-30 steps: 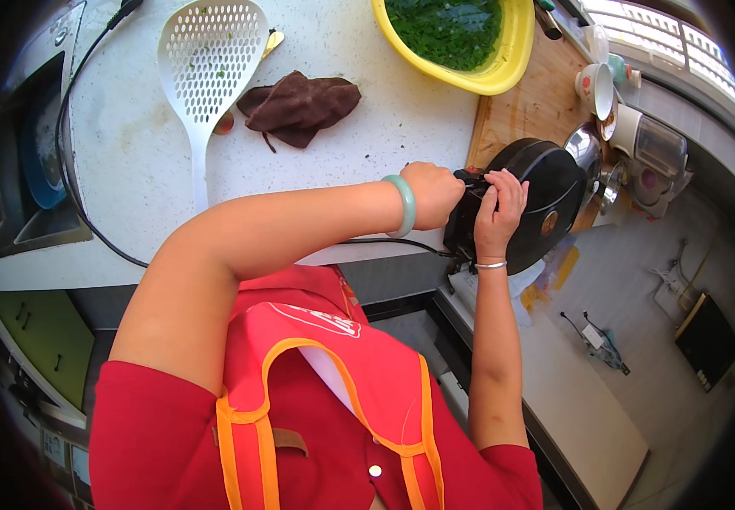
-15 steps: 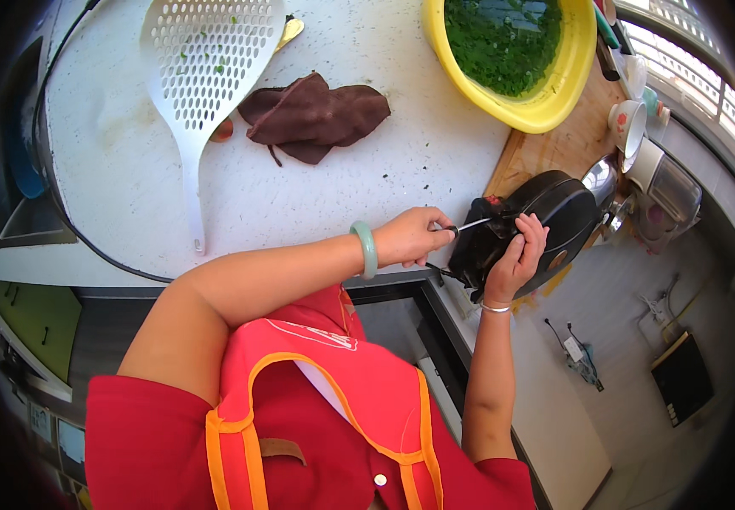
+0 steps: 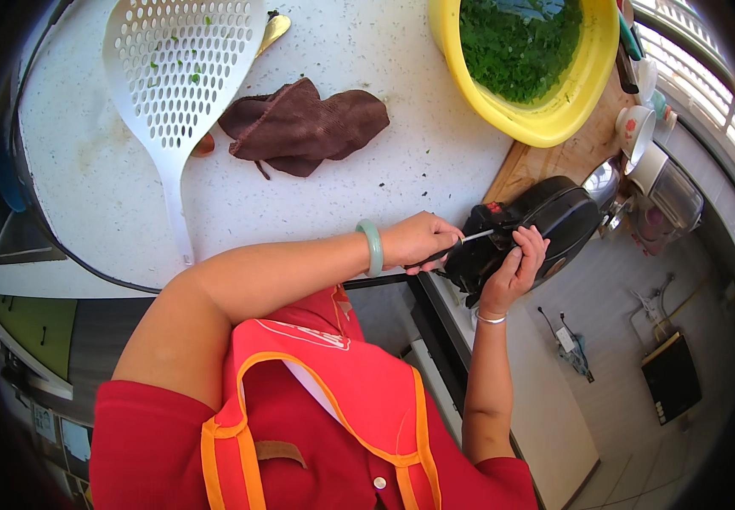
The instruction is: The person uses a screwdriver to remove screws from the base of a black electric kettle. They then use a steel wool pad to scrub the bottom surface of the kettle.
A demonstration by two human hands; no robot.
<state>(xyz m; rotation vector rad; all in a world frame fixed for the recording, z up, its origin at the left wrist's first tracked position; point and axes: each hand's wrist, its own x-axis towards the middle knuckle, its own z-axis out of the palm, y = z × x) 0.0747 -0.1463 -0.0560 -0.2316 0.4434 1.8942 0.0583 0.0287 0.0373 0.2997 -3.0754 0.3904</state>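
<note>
A black round appliance (image 3: 559,225) with a small red part lies at the right end of the counter, partly on a wooden board (image 3: 512,166). My left hand (image 3: 425,242), with a green bangle at the wrist, is closed on a dark-handled screwdriver (image 3: 478,235), whose metal shaft reaches into the appliance's hinge-like black fitting. My right hand (image 3: 516,266) curls against the appliance beside the shaft, fingers bent on its black body; what exactly the fingertips hold is too small to be sure of.
A white slotted strainer (image 3: 180,102), brown cloth (image 3: 304,127) and yellow basin (image 3: 571,106) of greens in water lie behind my hands. Bowls (image 3: 635,132) and a clear-topped container (image 3: 665,204) stand at the right. A sink (image 3: 23,242) is at the far left, a black cord running beside it.
My left hand has drawn back leftward, exposing the screwdriver's shaft. The view has shifted, so the counter items and appliance appear lower. My right hand remains at the appliance, fingers curled.
</note>
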